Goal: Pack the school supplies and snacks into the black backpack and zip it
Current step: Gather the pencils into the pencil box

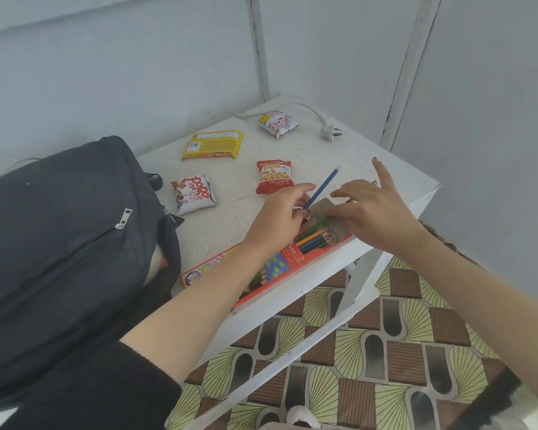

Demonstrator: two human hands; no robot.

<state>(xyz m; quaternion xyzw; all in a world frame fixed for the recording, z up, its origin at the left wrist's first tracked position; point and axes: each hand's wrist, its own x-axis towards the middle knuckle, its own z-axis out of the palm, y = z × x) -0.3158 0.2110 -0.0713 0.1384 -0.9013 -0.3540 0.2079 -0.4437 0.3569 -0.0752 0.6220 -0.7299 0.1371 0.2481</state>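
**Coloured pencil handling at open box**

The left hand (281, 212) pinches a blue pencil (322, 189) at its lower end, tip angled toward 1 o'clock. The right hand (373, 209) rests fingers spread on the pencil box (288, 259) flap, gripping nothing. The black backpack (62, 243) lies at 9 o'clock on the white table (230, 218). Four snack packets lie at 12 o'clock.

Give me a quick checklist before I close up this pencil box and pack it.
1. All pencils inside the pencil box: not ok, the blue pencil sticks out in the left hand.
2. Box flap free to close: not ok, the right hand rests on it.
3. Box fully on the table: ok, though near the front edge.
4. Backpack open to receive it: cannot tell.
5. Snacks packed: not ok, four packets remain, including the yellow packet.
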